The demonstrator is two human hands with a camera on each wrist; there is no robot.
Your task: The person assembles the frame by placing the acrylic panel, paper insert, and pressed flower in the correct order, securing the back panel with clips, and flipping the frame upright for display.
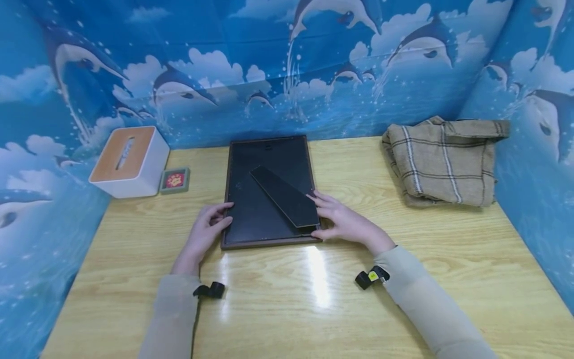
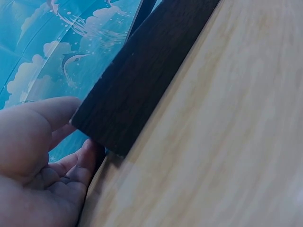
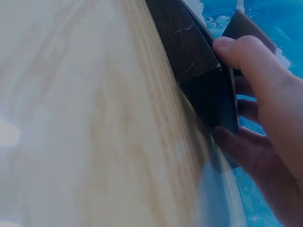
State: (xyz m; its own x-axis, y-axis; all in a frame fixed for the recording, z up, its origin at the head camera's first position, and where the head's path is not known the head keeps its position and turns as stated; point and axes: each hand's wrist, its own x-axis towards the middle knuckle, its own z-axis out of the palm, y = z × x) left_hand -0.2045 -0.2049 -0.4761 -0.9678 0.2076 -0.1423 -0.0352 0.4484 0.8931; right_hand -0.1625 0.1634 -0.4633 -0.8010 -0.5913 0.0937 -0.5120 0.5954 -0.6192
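A dark picture frame lies face down on the wooden table, its black backing up. The slanted stand on its back is raised a little at the wide end. At the frame's left edge, my left hand grips the side between thumb and fingers; the left wrist view shows the thumb at the corner of the frame. My right hand holds the right edge near the lower corner, beside the stand. In the right wrist view its thumb lies on the frame's top edge, with fingers along the side.
A white tissue box with a wood-look lid stands at the back left. Touching its side is a small grey-green square with a red centre. Folded plaid cloth lies back right. Dolphin-printed curtains enclose the table's back and sides.
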